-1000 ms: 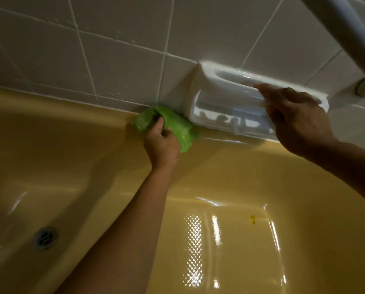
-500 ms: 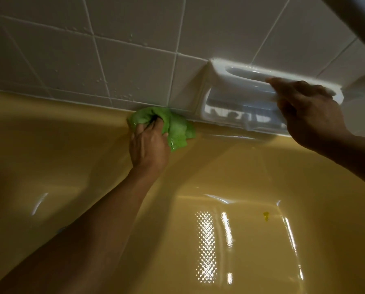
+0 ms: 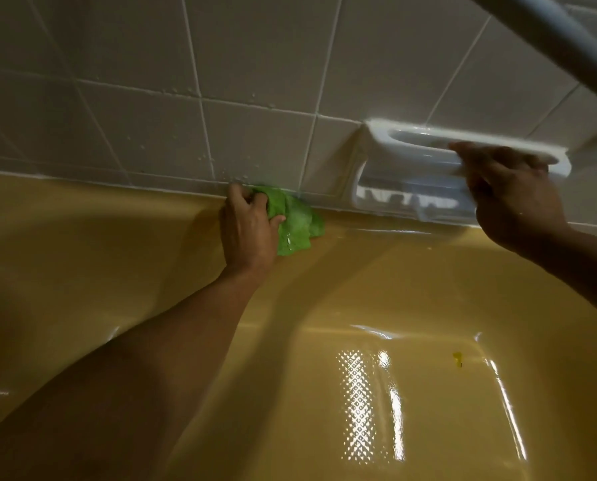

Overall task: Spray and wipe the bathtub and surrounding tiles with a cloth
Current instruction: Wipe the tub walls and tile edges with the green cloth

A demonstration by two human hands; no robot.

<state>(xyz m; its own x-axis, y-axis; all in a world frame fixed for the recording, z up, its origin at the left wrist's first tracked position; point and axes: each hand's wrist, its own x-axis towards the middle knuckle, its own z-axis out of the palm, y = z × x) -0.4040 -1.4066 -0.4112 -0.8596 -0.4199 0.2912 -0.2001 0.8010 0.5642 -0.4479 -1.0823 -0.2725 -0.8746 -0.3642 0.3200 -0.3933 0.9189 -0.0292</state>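
Under the left hand's (image 3: 248, 234) curled fingers (image 3: 236, 199) a green cloth (image 3: 297, 225) is gripped; the soap dish (image 3: 411, 147) is clasped by the right hand (image 3: 514, 203).

Wall: we see pale square tiles (image 3: 255, 64), white grout, scattered droplets | fixture: white ceramic soap holder (image 3: 408, 192) set into the wall | upper right: a pale bar (image 3: 567, 39) slanting across | light: we find it dim.
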